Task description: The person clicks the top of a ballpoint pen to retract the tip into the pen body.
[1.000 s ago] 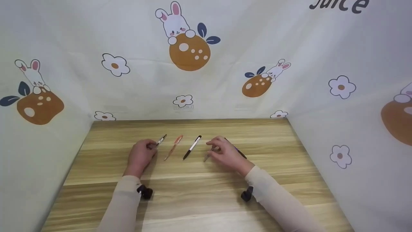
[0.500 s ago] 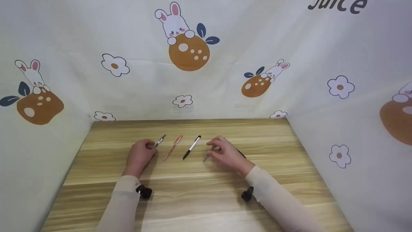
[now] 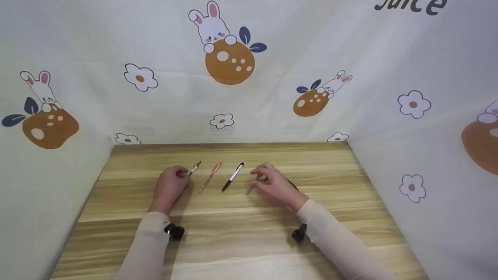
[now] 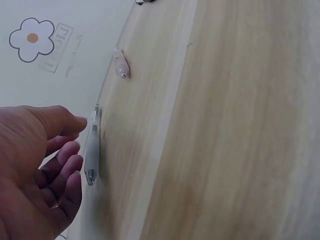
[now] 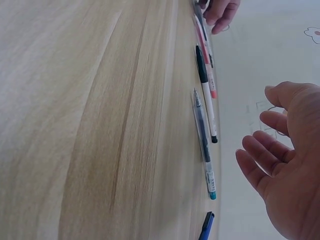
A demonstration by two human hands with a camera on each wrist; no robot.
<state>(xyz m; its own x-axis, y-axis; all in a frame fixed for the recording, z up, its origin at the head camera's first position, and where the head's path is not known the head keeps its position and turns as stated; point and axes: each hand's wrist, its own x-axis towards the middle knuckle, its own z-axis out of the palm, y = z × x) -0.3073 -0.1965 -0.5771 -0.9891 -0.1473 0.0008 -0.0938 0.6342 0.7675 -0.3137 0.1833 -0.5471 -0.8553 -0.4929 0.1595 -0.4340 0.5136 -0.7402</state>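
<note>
Here, the left hand (image 3: 170,188) has its fingers loosely bent and holds nothing; its thumb is just beside a clear grey pen (image 4: 92,150), but whether they touch I cannot tell. The right hand (image 3: 278,187) is also without any object, thumb and fingers apart, near a clear pen with teal end (image 5: 202,135). Between the hands lie a red pen (image 3: 211,177) and a white-and-black pen (image 3: 233,177). A blue pen (image 5: 205,227), partly hidden, lies at the right on the wooden table (image 3: 233,233).
</note>
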